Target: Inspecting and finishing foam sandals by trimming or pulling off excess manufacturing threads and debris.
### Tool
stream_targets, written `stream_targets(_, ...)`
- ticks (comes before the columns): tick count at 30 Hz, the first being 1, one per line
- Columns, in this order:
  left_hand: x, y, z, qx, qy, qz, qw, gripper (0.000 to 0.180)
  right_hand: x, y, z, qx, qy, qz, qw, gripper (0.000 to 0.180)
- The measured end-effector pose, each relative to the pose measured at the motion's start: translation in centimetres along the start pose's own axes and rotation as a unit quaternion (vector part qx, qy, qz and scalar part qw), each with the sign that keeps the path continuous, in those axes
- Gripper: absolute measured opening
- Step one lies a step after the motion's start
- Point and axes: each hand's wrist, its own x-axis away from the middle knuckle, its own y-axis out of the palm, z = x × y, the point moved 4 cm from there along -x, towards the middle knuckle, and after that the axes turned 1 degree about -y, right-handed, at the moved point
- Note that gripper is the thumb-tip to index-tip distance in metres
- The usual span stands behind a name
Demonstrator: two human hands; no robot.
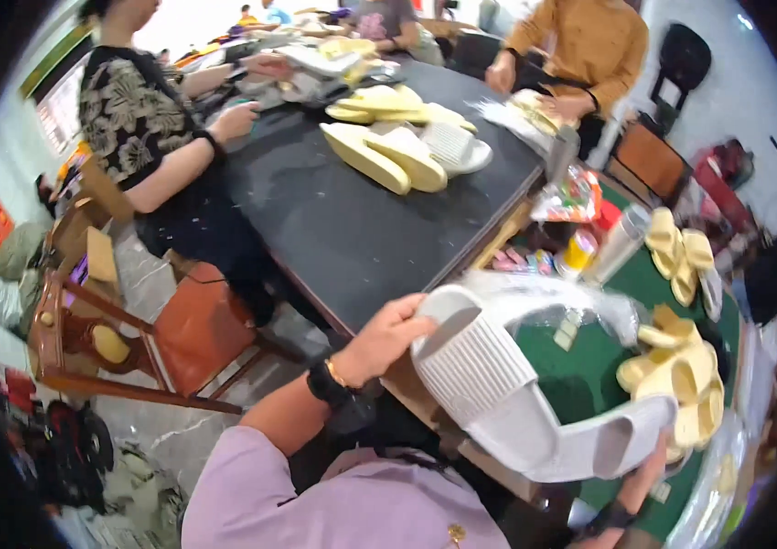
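left hand (386,337) grips toe end of white ribbed foam slide sandal (516,393) over black table (352,229) near edge; right hand (649,471) mostly hidden under heel, grip unclear.

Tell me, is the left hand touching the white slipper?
Touching. The head view shows the left hand gripping the white slipper at its end, fingers curled over the rim.
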Motion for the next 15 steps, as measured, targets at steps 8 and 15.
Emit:
stream_targets(8,-8.0,10.1,-4.4,-0.233,0.021,-0.150,0.961,0.035,-2.4,12.7,0.3,0.326,-0.015,-0.054,0.944,0.032)
stream_targets(15,-3.5,10.7,-9.9,-0.399,0.138,-0.116,0.899,0.062,2.2,14.0,2.6,0.419,-0.111,-0.147,0.889,0.073)
